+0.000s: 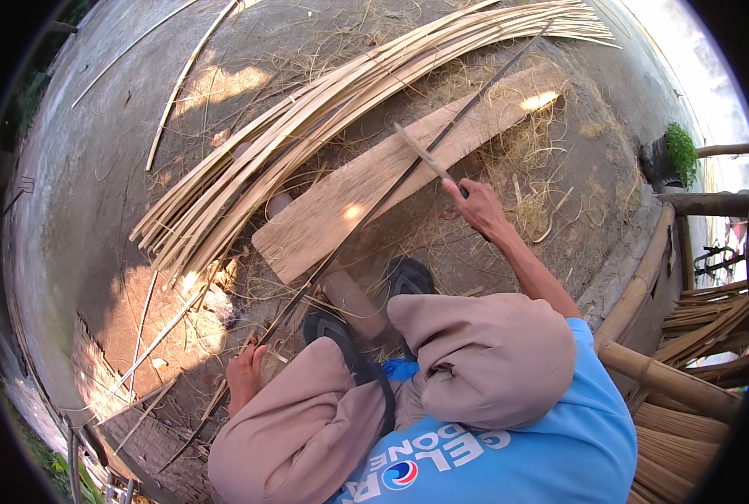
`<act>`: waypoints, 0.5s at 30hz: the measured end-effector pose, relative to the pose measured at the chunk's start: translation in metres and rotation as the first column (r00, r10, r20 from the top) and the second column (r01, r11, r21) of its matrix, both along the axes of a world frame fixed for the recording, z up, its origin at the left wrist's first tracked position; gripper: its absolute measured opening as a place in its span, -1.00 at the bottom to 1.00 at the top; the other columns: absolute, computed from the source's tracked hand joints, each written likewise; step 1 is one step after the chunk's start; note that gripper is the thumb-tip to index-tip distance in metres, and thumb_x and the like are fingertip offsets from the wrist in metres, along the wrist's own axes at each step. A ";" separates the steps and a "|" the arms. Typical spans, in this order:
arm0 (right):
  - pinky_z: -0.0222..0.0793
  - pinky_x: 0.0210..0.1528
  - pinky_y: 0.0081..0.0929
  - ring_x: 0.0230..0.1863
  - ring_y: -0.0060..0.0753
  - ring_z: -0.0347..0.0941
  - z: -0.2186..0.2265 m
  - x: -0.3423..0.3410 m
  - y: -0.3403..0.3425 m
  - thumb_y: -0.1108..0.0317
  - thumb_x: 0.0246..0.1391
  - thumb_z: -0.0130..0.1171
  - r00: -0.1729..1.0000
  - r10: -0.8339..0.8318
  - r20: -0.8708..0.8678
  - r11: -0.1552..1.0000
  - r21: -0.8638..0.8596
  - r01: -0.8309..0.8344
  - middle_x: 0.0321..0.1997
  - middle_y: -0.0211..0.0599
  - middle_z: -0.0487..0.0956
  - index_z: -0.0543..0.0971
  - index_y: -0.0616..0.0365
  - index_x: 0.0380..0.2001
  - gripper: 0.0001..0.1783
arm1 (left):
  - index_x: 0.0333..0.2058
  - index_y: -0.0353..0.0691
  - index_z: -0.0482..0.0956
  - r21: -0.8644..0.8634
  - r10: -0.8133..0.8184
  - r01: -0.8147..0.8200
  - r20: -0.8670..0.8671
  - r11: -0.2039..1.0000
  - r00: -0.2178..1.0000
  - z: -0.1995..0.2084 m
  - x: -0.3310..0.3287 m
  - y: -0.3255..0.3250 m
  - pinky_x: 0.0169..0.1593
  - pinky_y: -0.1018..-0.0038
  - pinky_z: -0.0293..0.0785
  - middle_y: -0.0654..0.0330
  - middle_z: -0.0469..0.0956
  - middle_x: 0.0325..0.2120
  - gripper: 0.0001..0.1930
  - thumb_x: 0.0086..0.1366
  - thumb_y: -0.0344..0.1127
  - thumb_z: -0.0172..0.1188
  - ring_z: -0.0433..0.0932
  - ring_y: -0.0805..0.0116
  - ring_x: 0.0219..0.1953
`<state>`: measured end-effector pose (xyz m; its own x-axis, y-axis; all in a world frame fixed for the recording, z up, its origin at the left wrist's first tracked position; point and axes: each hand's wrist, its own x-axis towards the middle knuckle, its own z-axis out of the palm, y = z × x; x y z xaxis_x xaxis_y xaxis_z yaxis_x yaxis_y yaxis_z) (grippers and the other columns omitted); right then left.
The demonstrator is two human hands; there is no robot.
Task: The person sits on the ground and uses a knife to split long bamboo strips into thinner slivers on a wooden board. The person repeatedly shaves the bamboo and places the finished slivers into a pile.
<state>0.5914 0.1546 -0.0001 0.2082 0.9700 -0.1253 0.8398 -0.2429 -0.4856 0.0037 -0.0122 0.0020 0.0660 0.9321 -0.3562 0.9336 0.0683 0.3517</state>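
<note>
My right hand [479,208] is closed round the dark handle of a knife [422,151]. Its blade points up and to the left and crosses a long dark strip [381,203], which looks like split bamboo. The strip lies slantwise over a wooden board [316,218], running from the far right down to the lower left. Beside my left knee, my left hand [244,376] grips the strip near its lower end. Part of that hand's fingers is hard to make out.
A thick bundle of pale strips [332,105] lies beyond the board. Curly shavings [534,185] litter the ground round it. My sandalled feet [410,277] are close to the board's near side. Bamboo poles [668,382] and more strips [681,437] stand at the right.
</note>
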 end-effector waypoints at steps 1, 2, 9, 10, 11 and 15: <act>0.38 -0.44 -0.05 -0.62 0.00 0.48 0.003 -0.019 -0.011 -0.37 0.34 0.03 0.981 0.196 -0.009 0.978 -0.071 -0.196 -0.69 0.04 0.49 0.56 0.30 -0.52 -0.18 | -0.43 -0.21 0.51 -0.001 0.000 0.000 -0.012 1.000 1.000 0.000 -0.008 -0.002 -0.46 0.03 0.31 -0.16 0.46 -0.62 -0.58 0.51 0.00 0.15 0.51 -0.24 -0.51; 0.38 -0.43 -0.03 -0.60 0.00 0.49 -0.002 -0.016 -0.008 -0.38 0.33 0.03 0.989 0.150 -0.013 0.986 -0.076 -0.151 -0.69 0.06 0.49 0.55 0.31 -0.52 -0.18 | -0.43 -0.22 0.51 -0.050 0.015 -0.015 -0.002 0.999 1.000 0.004 -0.020 -0.008 -0.45 0.04 0.31 -0.16 0.45 -0.63 -0.59 0.51 -0.01 0.14 0.51 -0.23 -0.52; 0.37 -0.31 0.04 -0.49 0.22 0.50 -0.005 0.072 0.031 -0.34 0.35 0.03 0.969 -0.248 0.018 0.968 0.035 0.247 -0.59 0.25 0.50 0.51 0.38 -0.52 -0.17 | 0.21 -0.18 0.50 -0.192 0.086 -0.064 0.108 0.979 0.990 0.030 -0.063 -0.025 -0.03 0.12 0.54 -0.05 0.64 -0.25 -0.45 0.38 0.01 0.31 0.62 -0.05 -0.22; 0.38 -0.28 0.05 -0.46 0.26 0.50 -0.005 0.056 0.030 -0.32 0.36 0.02 0.979 -0.202 0.015 0.979 0.008 0.202 -0.57 0.28 0.51 0.51 0.39 -0.51 -0.17 | 0.35 -0.17 0.42 0.038 -0.029 0.023 0.178 0.999 0.984 0.021 -0.030 -0.014 0.06 0.12 0.53 -0.03 0.65 -0.15 -0.31 0.35 0.02 0.36 0.62 -0.05 -0.13; 0.39 -0.21 0.07 -0.37 0.37 0.53 -0.015 0.043 0.026 -0.32 0.38 -0.01 0.980 -0.200 -0.020 0.980 -0.004 0.200 -0.50 0.36 0.54 0.53 0.40 -0.47 -0.18 | 0.37 -0.16 0.40 0.017 -0.024 0.020 0.265 1.000 0.964 0.014 0.009 0.010 0.05 0.16 0.53 -0.02 0.64 -0.13 -0.30 0.35 0.00 0.36 0.62 -0.01 -0.11; 0.39 -0.24 0.12 -0.34 0.47 0.54 -0.046 -0.033 0.000 -0.26 0.42 -0.04 0.899 -0.284 -0.333 0.957 -0.046 0.285 -0.49 0.41 0.54 0.56 0.39 -0.45 -0.22 | 0.29 -0.18 0.52 0.028 -0.046 0.037 0.488 0.999 0.871 -0.012 0.138 0.077 -0.04 0.32 0.56 0.02 0.67 -0.19 -0.44 0.39 -0.09 0.33 0.66 0.13 -0.17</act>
<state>0.5580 0.1547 -0.0462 0.4222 0.8764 -0.2319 0.5248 -0.4448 -0.7258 0.1421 0.0648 -0.0096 0.2665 0.9303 -0.2520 0.6441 0.0226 0.7646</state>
